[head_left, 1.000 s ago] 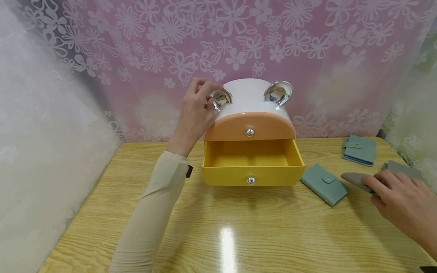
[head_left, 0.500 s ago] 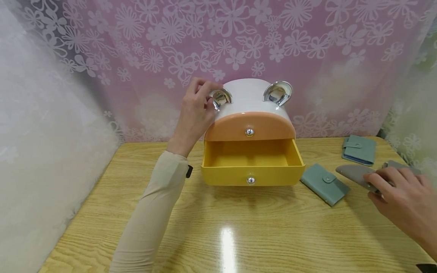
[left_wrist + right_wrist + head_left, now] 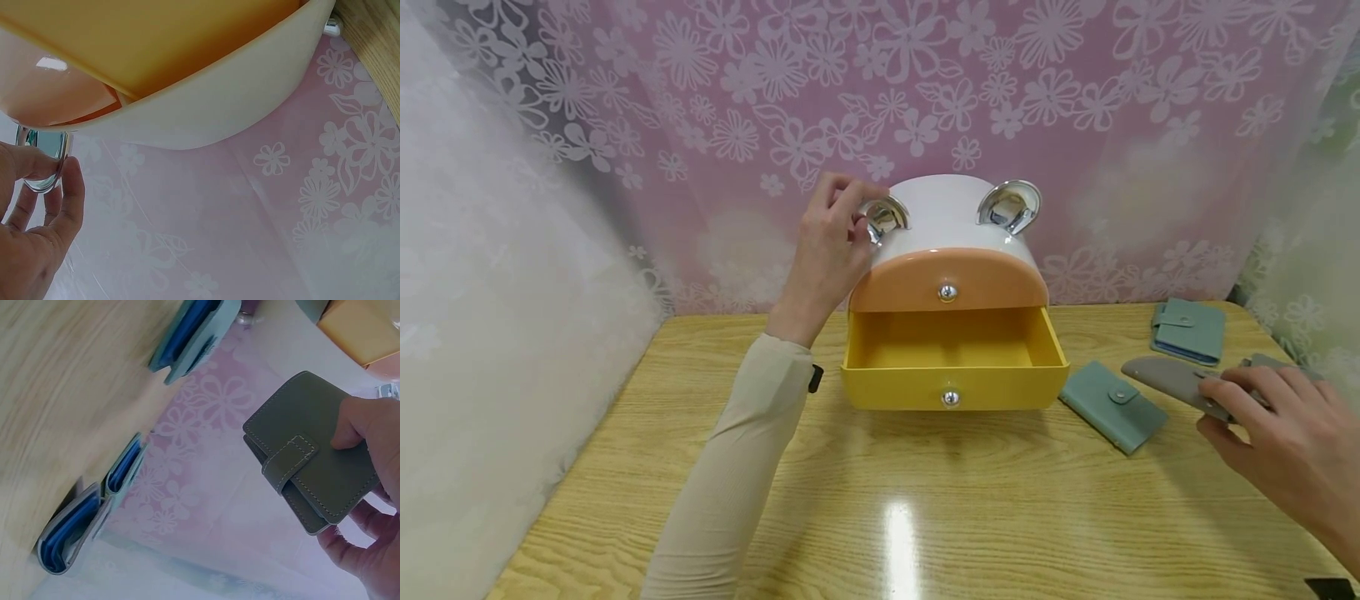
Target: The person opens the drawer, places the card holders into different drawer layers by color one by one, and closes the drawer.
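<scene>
A white box with silver ears stands at the back of the table, its orange top drawer closed and its yellow lower drawer pulled out. My left hand pinches the box's left ear; in the left wrist view the thumb and fingers wrap that ear. To the right, my right hand holds a grey snap wallet above the table. The right wrist view shows the thumb on one face of this wallet and fingers beneath, its strap fastened.
A green wallet lies beside the drawer's right corner. Another green wallet lies farther back, and a second grey wallet is partly hidden behind my right hand. A flowered pink curtain hangs behind the wooden table.
My right hand has lifted the grey wallet a little and shifted it slightly left, toward the box. The left hand stays on the ear, and the drawer has not moved.
</scene>
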A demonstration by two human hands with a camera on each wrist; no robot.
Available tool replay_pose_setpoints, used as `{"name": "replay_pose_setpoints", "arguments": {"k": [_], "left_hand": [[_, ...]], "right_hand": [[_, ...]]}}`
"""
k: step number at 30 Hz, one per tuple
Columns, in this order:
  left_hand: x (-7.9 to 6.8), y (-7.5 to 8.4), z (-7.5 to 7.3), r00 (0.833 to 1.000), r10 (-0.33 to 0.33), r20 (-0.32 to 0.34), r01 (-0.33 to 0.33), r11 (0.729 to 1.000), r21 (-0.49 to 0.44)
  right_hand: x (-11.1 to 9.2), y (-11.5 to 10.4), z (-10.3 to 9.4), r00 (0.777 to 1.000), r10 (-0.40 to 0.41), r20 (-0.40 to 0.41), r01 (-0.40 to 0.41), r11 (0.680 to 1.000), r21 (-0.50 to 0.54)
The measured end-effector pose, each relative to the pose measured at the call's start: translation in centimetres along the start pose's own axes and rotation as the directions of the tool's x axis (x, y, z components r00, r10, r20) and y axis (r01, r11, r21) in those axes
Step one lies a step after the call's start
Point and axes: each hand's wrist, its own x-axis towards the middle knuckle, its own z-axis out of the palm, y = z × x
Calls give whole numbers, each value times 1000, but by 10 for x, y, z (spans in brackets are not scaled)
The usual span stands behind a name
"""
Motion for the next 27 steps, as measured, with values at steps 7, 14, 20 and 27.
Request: {"name": "replay_pose_setpoints", "arguments": {"k": [7, 14, 20, 27], "left_hand": [[0, 0, 0, 1000, -3, -1, 3, 1000, 5], [0, 0, 0, 1000, 4, -5, -4, 1000, 0], [0, 0, 0, 1000, -6, 4, 6, 1000, 0], [0, 0, 0, 1000, -7, 6, 7, 1000, 0]], "right_hand": [[7, -6, -4, 999, 15, -33, -15, 1000, 25], [13, -10, -8, 999, -1, -51, 3, 999, 45], [18, -17, -11, 999, 1, -52, 2, 998, 57], [24, -24, -10, 989, -1, -145, 16, 994, 106]]}}
